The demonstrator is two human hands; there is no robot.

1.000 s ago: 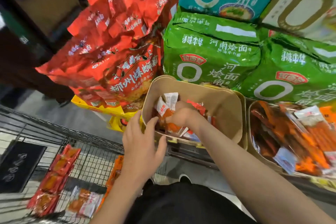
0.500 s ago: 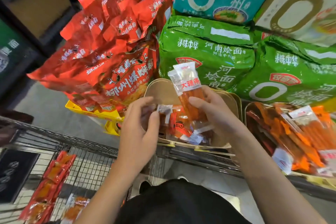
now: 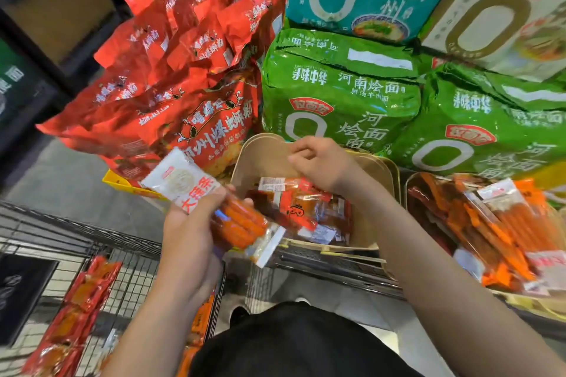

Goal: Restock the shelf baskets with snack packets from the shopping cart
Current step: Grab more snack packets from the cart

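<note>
Left hand (image 3: 190, 223) grips a snack packet (image 3: 214, 208) w/ orange sticks, held just left of the tan basket (image 3: 376, 180) and above the cart (image 3: 92, 242) edge. Right hand (image 3: 321, 162) hovers over the basket, fingers loosely curled, holding nothing. Basket already has small packets; more packets (image 3: 82, 300) lie in the cart. Packet looks light, film prob. slick and crinkly, sticks inside soft, so best held across the filled middle, not the thin sealed ends.
</note>
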